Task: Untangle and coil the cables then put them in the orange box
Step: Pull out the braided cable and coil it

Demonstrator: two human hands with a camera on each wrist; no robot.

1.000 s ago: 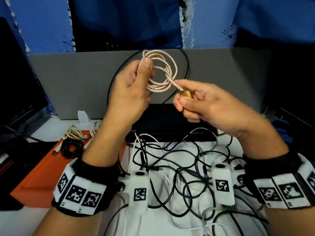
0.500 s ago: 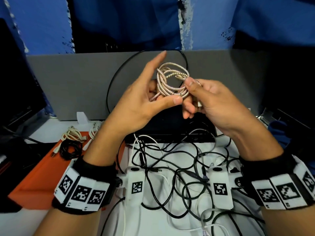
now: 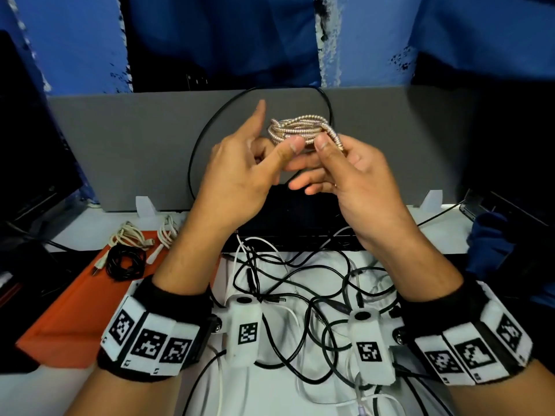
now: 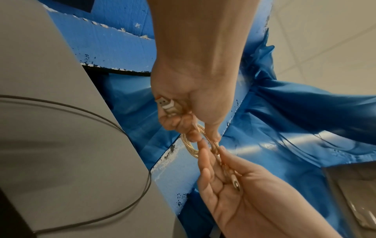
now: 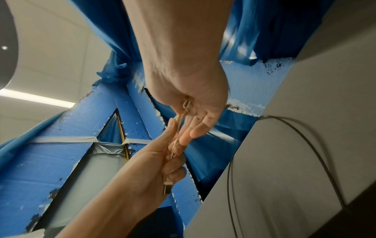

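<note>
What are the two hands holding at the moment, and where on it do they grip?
Both hold the coiled rose-gold braided cable: the left hand and the right hand each pinch the coil's near edge, thumbs on top.

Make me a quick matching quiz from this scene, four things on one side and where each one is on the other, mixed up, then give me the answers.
Things:
1. Gold braided metal cable coil
2. Small coiled black cable
3. Tangle of black and white cables
4. Large thin black cable loop

Places:
A. In the flat orange box
B. Against the grey partition panel
C. Held between both hands, left hand and right hand
D. Spread on the white table under the wrists

Pairs: 1-C, 2-A, 3-D, 4-B
</note>
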